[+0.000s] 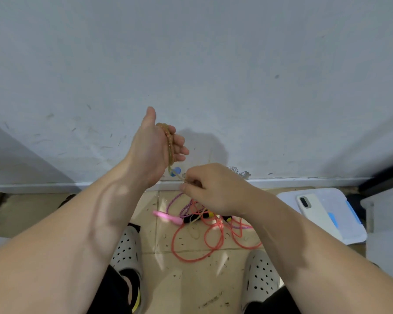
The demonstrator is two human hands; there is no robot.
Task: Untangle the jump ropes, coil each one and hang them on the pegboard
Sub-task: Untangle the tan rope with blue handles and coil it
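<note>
My left hand [156,146] is raised in front of the wall, palm toward me, with several turns of a tan jump rope [169,146] wound across the palm and the fingers curled over them. A blue handle [175,171] hangs just below that hand. My right hand [210,188] pinches the same tan rope a little lower and to the right. On the tiled floor below lie an orange-red rope [192,258] in loose loops, a purple rope [171,202], a pink handle [167,216] and a black handle [191,219], still mixed together.
A white wall [213,64] with a baseboard rises right in front. A white lidded box [340,214] with a phone [313,209] on it sits at the right. My two feet in white perforated clogs [127,248] stand on either side of the ropes.
</note>
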